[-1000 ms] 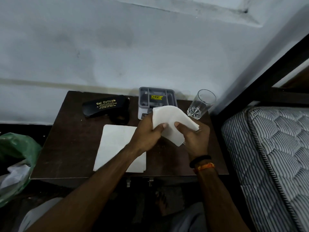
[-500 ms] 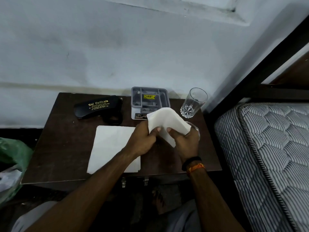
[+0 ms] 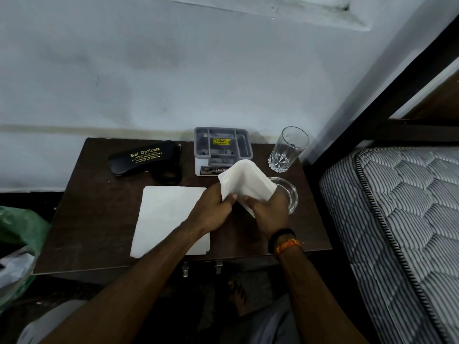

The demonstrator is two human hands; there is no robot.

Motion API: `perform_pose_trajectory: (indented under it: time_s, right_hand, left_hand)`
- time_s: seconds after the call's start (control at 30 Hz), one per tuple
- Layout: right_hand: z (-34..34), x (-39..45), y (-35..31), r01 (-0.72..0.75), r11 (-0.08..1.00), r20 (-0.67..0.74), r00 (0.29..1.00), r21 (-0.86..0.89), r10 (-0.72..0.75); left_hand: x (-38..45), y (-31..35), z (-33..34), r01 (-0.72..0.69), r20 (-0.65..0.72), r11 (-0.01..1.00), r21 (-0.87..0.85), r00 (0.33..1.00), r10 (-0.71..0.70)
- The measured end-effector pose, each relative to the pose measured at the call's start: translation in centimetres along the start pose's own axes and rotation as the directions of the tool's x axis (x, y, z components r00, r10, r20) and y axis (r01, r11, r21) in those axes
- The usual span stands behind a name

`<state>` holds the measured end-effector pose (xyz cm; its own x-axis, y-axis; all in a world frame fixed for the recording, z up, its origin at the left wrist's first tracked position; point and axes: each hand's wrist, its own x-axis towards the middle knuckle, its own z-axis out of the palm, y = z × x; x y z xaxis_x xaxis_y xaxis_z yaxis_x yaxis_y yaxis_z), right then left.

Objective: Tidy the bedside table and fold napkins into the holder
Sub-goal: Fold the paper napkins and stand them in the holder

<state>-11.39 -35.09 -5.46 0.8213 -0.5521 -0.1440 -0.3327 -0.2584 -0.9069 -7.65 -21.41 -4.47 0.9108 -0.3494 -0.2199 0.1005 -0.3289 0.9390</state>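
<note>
Both my hands hold one white napkin (image 3: 244, 181), folded and bowed upward, above the right half of the dark bedside table (image 3: 99, 207). My left hand (image 3: 213, 208) pinches its left lower edge; my right hand (image 3: 269, 212) grips its right lower part. A flat stack of white napkins (image 3: 166, 212) lies on the table under my left forearm. Behind the held napkin stands a grey compartmented holder (image 3: 222, 145) with a yellow sticker inside. A clear glass dish (image 3: 289, 194) sits just behind my right hand, partly hidden by it.
A black spectacle case (image 3: 144, 157) marked "Sai Opticals" lies at the table's back left. An upright drinking glass (image 3: 288, 150) stands at the back right. A striped mattress (image 3: 397, 219) borders the table's right side. A green bag (image 3: 17, 234) sits on the floor at the left.
My hands have kept working the napkin, drawing its lower edges closer together. The glass dish behind my right hand has come into sight as the camera shifted.
</note>
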Motion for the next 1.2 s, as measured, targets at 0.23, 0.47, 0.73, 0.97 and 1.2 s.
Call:
perform_pose_trajectory:
  time_s: [0.23, 0.47, 0.73, 0.97, 1.2]
  right_hand:
    - [0.3, -0.1, -0.4, 0.012, 0.997, -0.074, 0.997, -0.073, -0.017]
    - [2.0, -1.3, -1.7, 0.155, 0.947, -0.102, 0.977, -0.280, -0.190]
    - [4.6, -3.0, -3.6, 0.326, 0.931, 0.086, 0.945, -0.166, -0.316]
    - [4.9, -2.5, -3.9, 0.333, 0.932, 0.106, 0.942, -0.143, -0.320]
    - [5.7, -2.5, -4.4, 0.362, 0.852, 0.145, 0.932, -0.379, -0.332]
  left_hand:
    - [-0.5, 0.9, -0.1, -0.038, 0.030, 0.999, 0.005, 0.999, 0.038]
    - [0.0, 1.0, 0.3, -0.005, 0.016, 0.971, -0.239, 1.000, 0.009]
    - [-0.3, 2.2, -0.1, 0.082, 0.029, 0.864, -0.496, 0.997, -0.078]
    - [-0.2, 1.6, -0.6, 0.144, 0.135, 0.757, -0.637, 0.988, -0.074]
    - [-0.2, 1.7, -1.0, 0.141, 0.161, 0.727, -0.672, 0.986, -0.042]
